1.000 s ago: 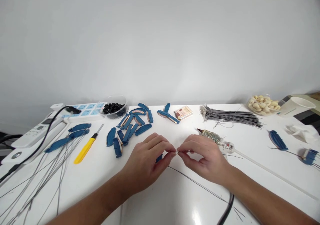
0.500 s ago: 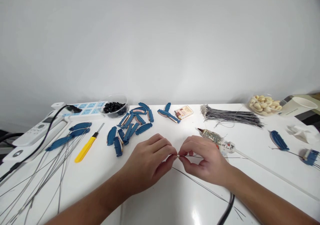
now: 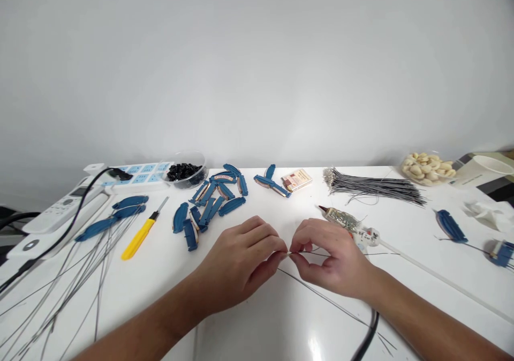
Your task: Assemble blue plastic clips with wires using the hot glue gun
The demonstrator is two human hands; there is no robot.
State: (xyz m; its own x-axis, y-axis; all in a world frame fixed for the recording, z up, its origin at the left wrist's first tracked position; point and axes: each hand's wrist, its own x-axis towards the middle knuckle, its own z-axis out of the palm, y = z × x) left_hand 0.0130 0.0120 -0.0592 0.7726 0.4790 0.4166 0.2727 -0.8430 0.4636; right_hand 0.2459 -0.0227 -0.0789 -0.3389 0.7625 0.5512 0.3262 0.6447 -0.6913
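My left hand and my right hand meet fingertip to fingertip over the white table. My right fingers pinch a thin dark wire that runs out to the right beneath the hand. A tiny pale piece sits between the two pinches; my left fingers close on its end, too small to make out. Below the hands, more thin wires lie on the table. Behind my right hand is a glue gun with a long glue stick.
Blue curved pieces, a yellow-handled screwdriver, a bowl of black parts, a small box, a wire bundle, a bowl of pale pieces, a paper cup and a power strip surround the hands.
Both hands keep their pinches in nearly the same place. The whole view has shifted very slightly.
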